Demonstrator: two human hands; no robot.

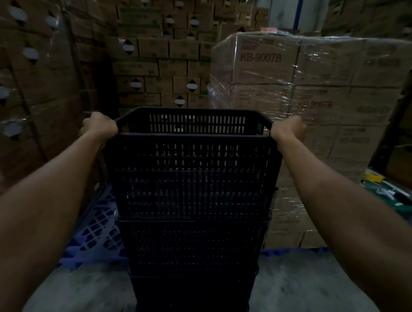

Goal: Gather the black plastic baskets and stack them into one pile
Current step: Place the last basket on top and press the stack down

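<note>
A tall pile of black slotted plastic baskets (191, 242) rises from the concrete floor straight in front of me. The top basket (193, 169) sits nested on the pile, its open rim facing up. My left hand (99, 125) is closed over the left end of that rim. My right hand (289, 131) is closed over the right end. Both arms reach forward on either side of the pile. The fingers are hidden behind the rim.
A blue plastic pallet (97, 223) lies on the floor at the pile's left. A shrink-wrapped block of cartons (314, 90) stands close behind on the right. Stacked cardboard boxes (31, 76) wall the left and back. Bare concrete floor (299, 298) lies at the lower right.
</note>
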